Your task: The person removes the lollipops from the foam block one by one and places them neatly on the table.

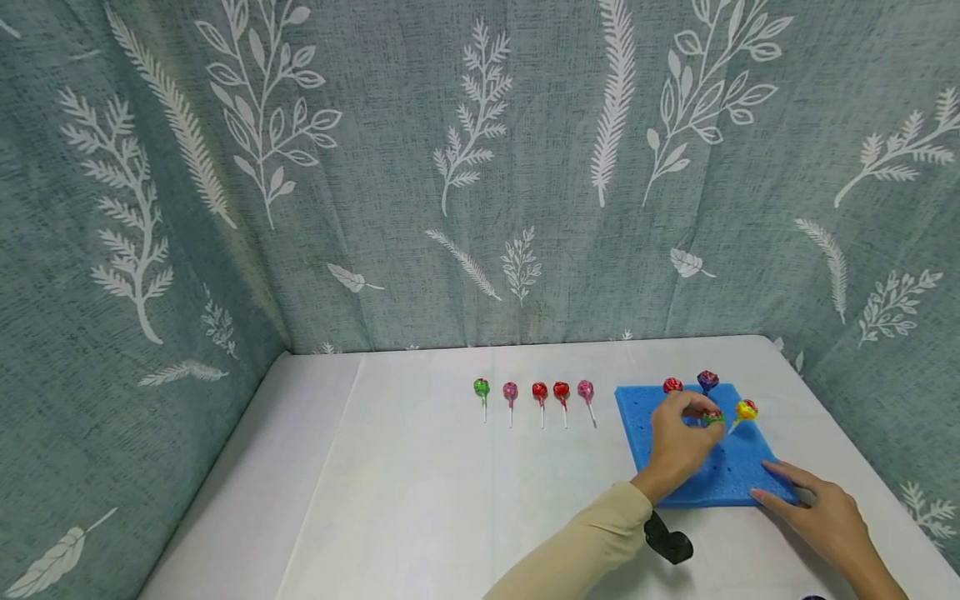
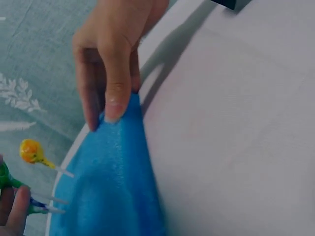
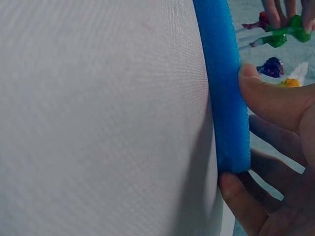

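My left hand [image 1: 678, 433] reaches over a blue foam board [image 1: 738, 467] and pinches a green-wrapped lollipop [image 1: 712, 418] between thumb and fingers. Whether its stick touches the foam is hidden in the head view. At the board's near right corner my right hand [image 1: 821, 510] grips the foam, thumb and fingers on its edges. Standing in the board are a red lollipop [image 1: 672, 385], a purple one [image 1: 707, 381] and a tilted yellow one [image 1: 746, 410]. A second green lollipop [image 3: 276, 40] shows near the left fingers in the right wrist view.
Left of the board, several lollipops lie in a row on the white table [image 1: 420, 500], among them a green one [image 1: 482, 387] and a pink one [image 1: 585, 389]. A black object [image 1: 667, 540] sits below the left wrist. Patterned green cloth [image 1: 525, 167] hangs behind the table.
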Available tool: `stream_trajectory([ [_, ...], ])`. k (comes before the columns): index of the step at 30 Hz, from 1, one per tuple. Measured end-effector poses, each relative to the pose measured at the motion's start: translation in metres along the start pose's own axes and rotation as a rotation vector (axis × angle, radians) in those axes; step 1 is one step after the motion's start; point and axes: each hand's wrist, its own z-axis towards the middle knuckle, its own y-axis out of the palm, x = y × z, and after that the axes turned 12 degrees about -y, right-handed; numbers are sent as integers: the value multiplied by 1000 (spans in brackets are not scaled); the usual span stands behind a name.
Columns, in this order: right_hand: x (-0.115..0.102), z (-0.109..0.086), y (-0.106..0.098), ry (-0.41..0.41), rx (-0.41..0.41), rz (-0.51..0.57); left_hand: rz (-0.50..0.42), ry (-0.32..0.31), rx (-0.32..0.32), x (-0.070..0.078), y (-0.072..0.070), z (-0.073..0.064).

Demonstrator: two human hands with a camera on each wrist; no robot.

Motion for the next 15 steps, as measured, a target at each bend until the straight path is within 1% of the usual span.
stream_trajectory([
  [2, 0, 0, 0, 6, -6, -3, -23, 23, -2, 1, -1, 1],
  [5, 0, 0, 0, 8, -11, 1, -44, 41, -5, 3, -4, 3],
  [8, 0, -1, 0, 7, -10, 9, -69, 36, -15, 5, -6, 3],
  [15, -1, 0, -1, 5, 1, -2, -83, 14, -34, 5, -13, 2],
])
